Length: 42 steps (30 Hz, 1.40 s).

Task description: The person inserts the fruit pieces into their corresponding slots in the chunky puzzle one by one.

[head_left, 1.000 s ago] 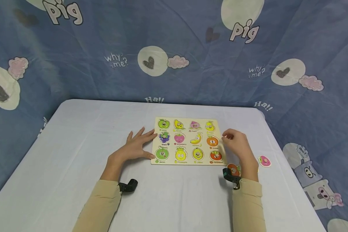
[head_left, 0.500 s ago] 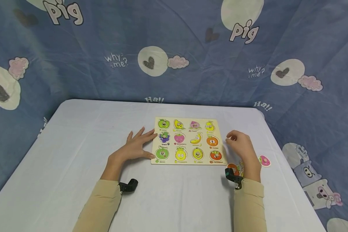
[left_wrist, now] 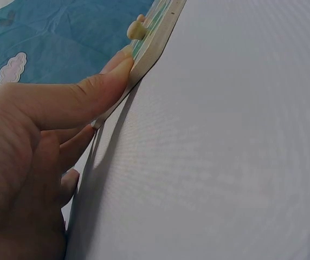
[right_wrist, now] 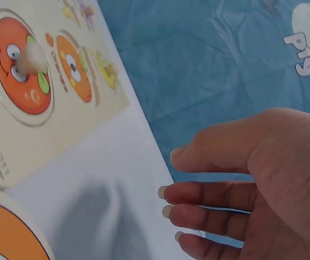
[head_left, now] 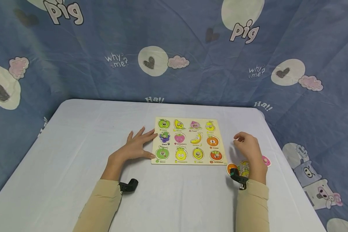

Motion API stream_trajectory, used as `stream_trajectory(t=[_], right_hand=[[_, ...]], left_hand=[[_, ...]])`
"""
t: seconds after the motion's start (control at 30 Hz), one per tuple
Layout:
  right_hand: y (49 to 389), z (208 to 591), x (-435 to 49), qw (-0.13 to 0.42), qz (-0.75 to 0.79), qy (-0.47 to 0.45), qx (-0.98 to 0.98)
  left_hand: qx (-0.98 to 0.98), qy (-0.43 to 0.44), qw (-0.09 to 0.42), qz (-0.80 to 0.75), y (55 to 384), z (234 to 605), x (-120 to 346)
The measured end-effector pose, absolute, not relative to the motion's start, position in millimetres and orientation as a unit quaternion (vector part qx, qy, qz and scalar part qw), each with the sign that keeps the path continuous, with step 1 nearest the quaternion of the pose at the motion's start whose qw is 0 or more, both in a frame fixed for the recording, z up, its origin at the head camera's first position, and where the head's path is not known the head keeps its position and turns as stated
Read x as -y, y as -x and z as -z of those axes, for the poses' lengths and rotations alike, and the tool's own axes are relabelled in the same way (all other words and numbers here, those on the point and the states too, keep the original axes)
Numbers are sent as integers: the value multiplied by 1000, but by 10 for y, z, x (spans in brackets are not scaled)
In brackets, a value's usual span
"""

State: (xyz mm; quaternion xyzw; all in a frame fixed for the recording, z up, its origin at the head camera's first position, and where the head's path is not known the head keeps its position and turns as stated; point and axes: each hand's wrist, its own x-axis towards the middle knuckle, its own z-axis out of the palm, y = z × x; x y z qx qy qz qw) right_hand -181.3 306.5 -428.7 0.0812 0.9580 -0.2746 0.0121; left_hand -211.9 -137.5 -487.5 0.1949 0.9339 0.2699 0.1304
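Observation:
A wooden fruit peg puzzle board (head_left: 188, 131) lies on the white table, with rows of cartoon fruits. My left hand (head_left: 137, 146) touches its left edge, fingers spread and fairly straight; in the left wrist view the thumb (left_wrist: 111, 81) meets the corner near a peg (left_wrist: 136, 31). To the right of the board, my right hand (head_left: 246, 145) hovers with loosely bent fingers and nothing in them. In the right wrist view, thumb and fingertips (right_wrist: 168, 211) are apart above the table. Persimmon (right_wrist: 22, 65) and orange (right_wrist: 73, 69) pictures show on the board there.
Beside the board's lower right corner lie an orange round piece (head_left: 231, 168) and a yellow-green piece (head_left: 245, 167), partly behind the wrist camera. A pink piece (head_left: 266, 160) shows past the right wrist. Blue printed cloth (head_left: 174, 87) hangs behind the table.
My right hand has drawn away from the board's right edge, moving right and slightly down. The yellow-green piece has come into sight. The left hand and board have stayed put.

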Motion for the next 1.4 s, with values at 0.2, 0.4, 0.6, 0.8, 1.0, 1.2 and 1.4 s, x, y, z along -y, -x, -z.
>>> stream_trajectory(t=[0.2, 0.4, 0.6, 0.8, 1.0, 1.2, 1.4], right_hand=[[1801, 4288, -3119, 17, 272, -83, -959], [1784, 4317, -3191, 24, 272, -100, -957], [1727, 4307, -3263, 28, 273, -127, -953], [1676, 4314, -3349, 34, 280, -147, -948], [1655, 4331, -3429, 27, 276, -157, -948], [1631, 4353, -3505, 15, 275, -175, -945], [1622, 4382, -3572, 8, 272, -188, -944]], left_hand=[[-934, -195, 130, -268, 2125, 4882, 1375], [-933, -197, 128, -273, 2132, 4892, 1378], [-933, -197, 128, -272, 2137, 4897, 1375], [-934, -196, 128, -271, 2141, 4896, 1371], [-933, -195, 130, -272, 2134, 4884, 1366], [-933, -195, 129, -274, 2130, 4879, 1364], [-933, -195, 130, -273, 2133, 4882, 1373]])
